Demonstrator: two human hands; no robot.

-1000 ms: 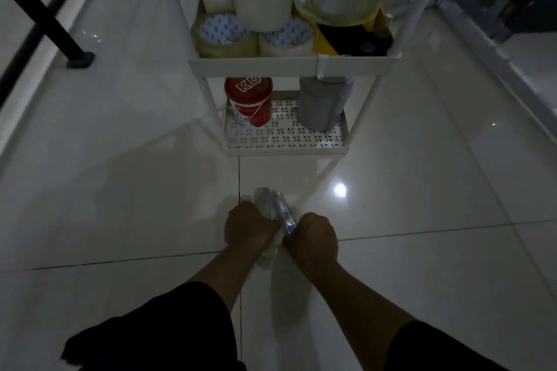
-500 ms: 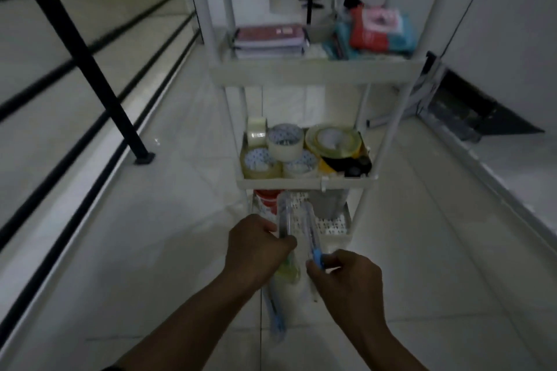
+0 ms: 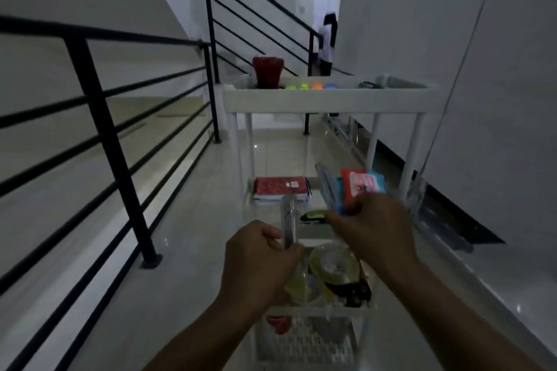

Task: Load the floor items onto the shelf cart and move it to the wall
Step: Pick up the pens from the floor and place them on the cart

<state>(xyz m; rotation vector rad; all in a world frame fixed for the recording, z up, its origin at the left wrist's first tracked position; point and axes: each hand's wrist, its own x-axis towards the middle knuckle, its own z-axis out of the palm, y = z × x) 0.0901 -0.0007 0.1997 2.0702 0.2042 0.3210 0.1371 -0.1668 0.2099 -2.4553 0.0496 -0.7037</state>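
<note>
A white shelf cart [image 3: 328, 98] with several tiers stands straight ahead. My left hand [image 3: 259, 262] is shut on a clear plastic pack [image 3: 288, 224], held upright in front of the second tier. My right hand [image 3: 373, 232] is shut on another clear pack with a blue end [image 3: 327, 187], tilted over that tier. The second tier holds a red book [image 3: 280, 185] and a red-and-blue packet [image 3: 363, 182]. Tape rolls [image 3: 333, 262] fill the tier below my hands. A red container [image 3: 267, 72] and coloured caps [image 3: 310, 86] sit on the top tier.
A black stair railing [image 3: 99, 117] runs along the left. A white wall [image 3: 497, 84] rises on the right, with a folded metal frame [image 3: 437, 217] at its base. Glossy floor tiles [image 3: 187, 265] lie around the cart. A person [image 3: 327, 42] stands far down the corridor.
Both hands lifted the clear packs from the floor up to the cart's second tier. My view rose from the floor to the whole cart and stairway.
</note>
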